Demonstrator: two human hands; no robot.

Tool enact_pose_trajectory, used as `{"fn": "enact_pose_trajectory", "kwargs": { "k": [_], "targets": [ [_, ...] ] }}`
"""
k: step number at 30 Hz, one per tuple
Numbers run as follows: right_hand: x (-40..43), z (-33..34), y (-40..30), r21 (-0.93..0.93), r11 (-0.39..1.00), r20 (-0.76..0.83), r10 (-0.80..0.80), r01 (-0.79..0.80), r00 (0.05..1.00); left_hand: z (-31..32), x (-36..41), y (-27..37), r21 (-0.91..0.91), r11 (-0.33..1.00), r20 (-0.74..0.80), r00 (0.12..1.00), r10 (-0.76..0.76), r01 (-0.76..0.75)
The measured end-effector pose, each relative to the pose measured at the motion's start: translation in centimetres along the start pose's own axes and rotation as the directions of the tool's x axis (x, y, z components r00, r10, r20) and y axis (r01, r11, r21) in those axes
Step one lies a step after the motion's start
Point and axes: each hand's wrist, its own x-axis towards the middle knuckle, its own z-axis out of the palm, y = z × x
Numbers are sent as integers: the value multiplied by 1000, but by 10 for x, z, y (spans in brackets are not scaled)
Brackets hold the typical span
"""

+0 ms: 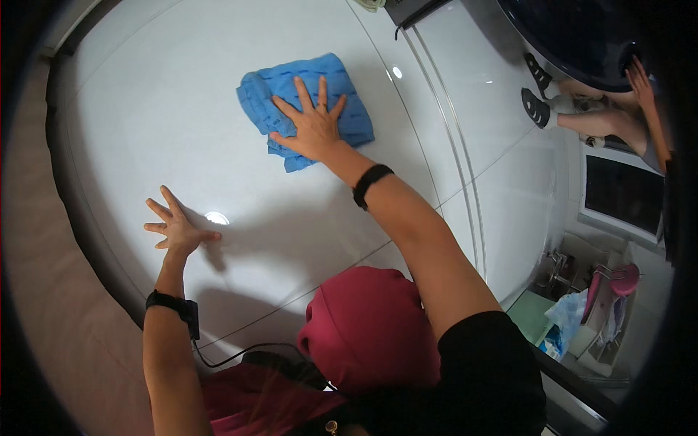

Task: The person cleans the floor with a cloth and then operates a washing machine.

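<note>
A folded blue cloth (pixel 349 109) lies on the white tiled floor (pixel 180 125) in front of me. My right hand (pixel 313 122) rests flat on top of it, palm down, with the fingers spread. To the lower left, my left hand (pixel 180 229) is held with its fingers spread and nothing in it; its shadow falls on the tiles beside it. Whether this hand touches the floor I cannot tell. A dark band is worn on each forearm, and a black cable runs from the left one.
A fabric-covered edge (pixel 65 261) borders the floor at the left. Metal strips (pixel 455 131) cross the tiles on the right. Another person (pixel 605 120) is beside a large dark rounded object (pixel 572 38) at upper right. A green bin (pixel 529 316) and bags stand at lower right.
</note>
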Motion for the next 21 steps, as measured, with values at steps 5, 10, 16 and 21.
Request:
{"fn": "enact_pose_trajectory", "kwargs": {
  "k": [5,10,16,21],
  "targets": [
    [26,-13,46,-70,997,6,28,-27,1000,2,-2,6,-7,1000,16,999,28,-28],
    [8,-24,134,-42,925,-69,373,-377,925,4,2,6,-23,999,29,999,38,-37],
    [-130,-39,174,-11,807,-53,589,-590,807,8,7,-1,-22,1000,-6,1000,18,-18],
    [-279,-37,190,34,532,-30,847,-846,531,10,10,-6,0,1000,-38,999,15,-15]
  ]
}}
